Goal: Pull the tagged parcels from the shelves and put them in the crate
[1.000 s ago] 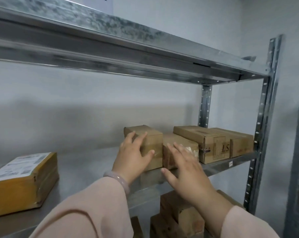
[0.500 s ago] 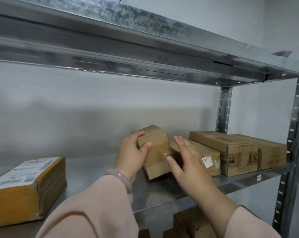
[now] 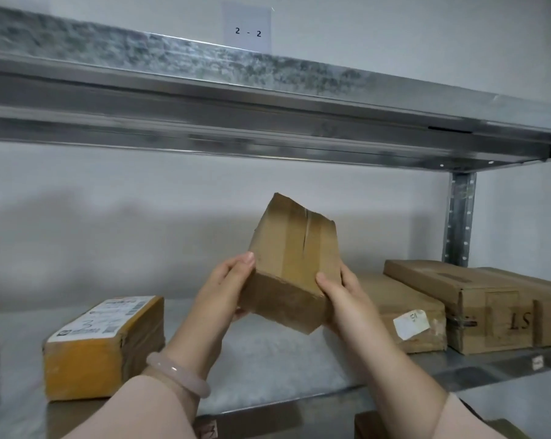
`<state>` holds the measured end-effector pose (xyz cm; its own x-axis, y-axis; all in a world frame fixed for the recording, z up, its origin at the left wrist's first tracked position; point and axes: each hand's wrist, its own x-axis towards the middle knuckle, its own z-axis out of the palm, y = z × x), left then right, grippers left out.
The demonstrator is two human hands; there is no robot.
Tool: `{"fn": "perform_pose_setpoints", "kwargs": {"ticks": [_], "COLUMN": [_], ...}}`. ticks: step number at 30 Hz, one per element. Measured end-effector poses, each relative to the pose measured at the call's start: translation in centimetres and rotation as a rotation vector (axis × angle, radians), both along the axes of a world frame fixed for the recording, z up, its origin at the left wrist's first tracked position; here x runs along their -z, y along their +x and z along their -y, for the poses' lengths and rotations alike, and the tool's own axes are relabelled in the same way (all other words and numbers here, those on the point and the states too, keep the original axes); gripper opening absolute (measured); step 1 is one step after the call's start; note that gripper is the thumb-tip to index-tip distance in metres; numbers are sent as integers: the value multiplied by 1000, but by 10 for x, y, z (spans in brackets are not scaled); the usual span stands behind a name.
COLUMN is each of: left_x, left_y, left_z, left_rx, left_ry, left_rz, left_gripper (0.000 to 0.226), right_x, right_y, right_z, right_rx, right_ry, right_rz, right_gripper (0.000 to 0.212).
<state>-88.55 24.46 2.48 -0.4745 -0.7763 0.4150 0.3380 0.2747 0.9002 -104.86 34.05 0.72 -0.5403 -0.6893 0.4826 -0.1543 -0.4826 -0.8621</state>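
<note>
Gripping a small taped brown cardboard parcel (image 3: pixel 291 267) between left hand (image 3: pixel 218 293) and right hand (image 3: pixel 339 293), I hold it clear of the grey metal shelf (image 3: pixel 267 372); tagged box (image 3: pixel 403 318) at three o'clock waits, crate unseen.

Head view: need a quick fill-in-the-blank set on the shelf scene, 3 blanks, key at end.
1. The small brown box is held by ____ hands, clear of the shelf.
2. The paper sign on the wall reads ____.
3. The left hand has a pale ____ on its wrist.

Missing words: both; 2 - 2; bracelet
</note>
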Motion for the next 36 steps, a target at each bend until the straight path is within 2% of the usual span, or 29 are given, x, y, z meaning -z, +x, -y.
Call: {"fn": "perform_pose_setpoints", "kwargs": {"ticks": [2,3,5,7,9,10,13,15,16,19,21,23,26,29,32,34,36], "left_x": [-1,0,4,8,11,13,20,21,21,19,22,23,26,25,19,12,6], "left_y": [2,2,2,3,1,-1,-6,-4,-2,-3,-5,-6,-4,-6,-17,-30,-50], "left_z": [-2,-3,-3,-2,-3,-2,1,-1,-1,-6,-4,-2,-2,-10,-28,-47,-68], "left_rx": [-29,-33,25,186,269,238,-55,-201,-207,-105,-197,-298,-345,-404,-633,-783,-838], "left_ry": [17,49,189,384,463,447,211,-60,-154,-266,-389,-436,-383,-396,-586,-719,-823], "left_rz": [74,61,-37,-127,-97,-53,28,54,68,108,199,267,373,387,373,358,287], "left_gripper": [68,68,51,36,35,36,28,40,45,59,66,56,45,54,64,62,56], "right_x": [0,-1,-3,0,3,5,7,7,7,5,1,-1,7,11,5,1,0], "right_y": [1,3,3,0,0,1,3,4,5,8,10,12,6,-8,-36,-61,-87], "right_z": [1,1,0,-1,-2,-1,0,0,1,7,11,11,5,-11,-36,-55,-70], "right_rx": [8,-12,-55,-96,-181,-210,-181,-126,-100,-2,-17,-28,-29,27,193,329,409], "right_ry": [-24,-30,-30,-26,-30,-36,-71,-70,-57,28,79,171,251,196,93,45,44], "right_rz": [-127,-127,-57,31,106,124,110,60,35,-53,-71,-146,-284,-396,-549,-613,-612], "right_gripper": [39,35,27,27,33,37,42,44,45,55,52,41,46,47,44,40,38]}}
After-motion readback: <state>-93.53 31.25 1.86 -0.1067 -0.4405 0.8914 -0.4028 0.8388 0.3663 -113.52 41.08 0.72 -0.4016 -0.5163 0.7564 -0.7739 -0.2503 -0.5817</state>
